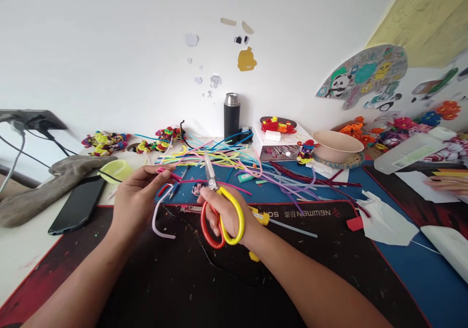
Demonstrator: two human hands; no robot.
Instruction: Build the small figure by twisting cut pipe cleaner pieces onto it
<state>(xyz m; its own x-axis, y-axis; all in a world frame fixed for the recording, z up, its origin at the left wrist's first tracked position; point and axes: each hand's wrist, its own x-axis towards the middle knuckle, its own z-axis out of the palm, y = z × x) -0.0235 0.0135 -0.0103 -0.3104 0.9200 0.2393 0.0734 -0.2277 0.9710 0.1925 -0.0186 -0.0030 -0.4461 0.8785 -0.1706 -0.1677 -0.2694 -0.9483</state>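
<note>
Between the fingertips of my left hand (pixel 141 189) is a pinched magenta pipe cleaner (pixel 215 183), whose free length stretches right over the mat. My right hand (pixel 228 216) grips scissors (pixel 210 176) with one yellow and one red handle loop. Their blades point up and away, and lie apart from my left hand. Whether the blades are parted is hard to make out. Below my left hand, a pale lilac pipe cleaner (pixel 156 223) curves down onto the dark mat (pixel 171 279). A loose pile of coloured pipe cleaners (pixel 223 158) lies beyond both hands.
A black phone (pixel 78 206) and a yellow-green cup (pixel 116 171) are at left. Behind the pile stands a black flask (pixel 231 118), with a white box (pixel 281 140) beside it. At right are a beige bowl (pixel 338 145), crumpled tissue (pixel 387 218) and another person's hand (pixel 446 184).
</note>
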